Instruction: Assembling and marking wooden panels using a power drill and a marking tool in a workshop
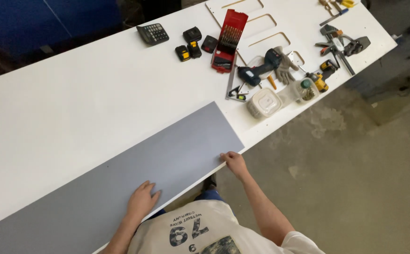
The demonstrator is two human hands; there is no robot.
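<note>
A long grey panel [134, 167] lies flat along the near edge of a white workbench [73, 103]. My left hand [142, 199] rests palm-down on the panel's near edge, fingers spread. At the panel's near right corner, my right hand [234, 162] grips the edge with its fingers curled over it.
Tools lie at the bench's far right end: a calculator [152, 33], batteries [189, 44], a red drill-bit case [229, 40], a cordless drill [261, 66], grey gloves [286, 66], a square [233, 89], plastic tubs [264, 102], clamps [339, 44]. Concrete floor [346, 178] lies to the right.
</note>
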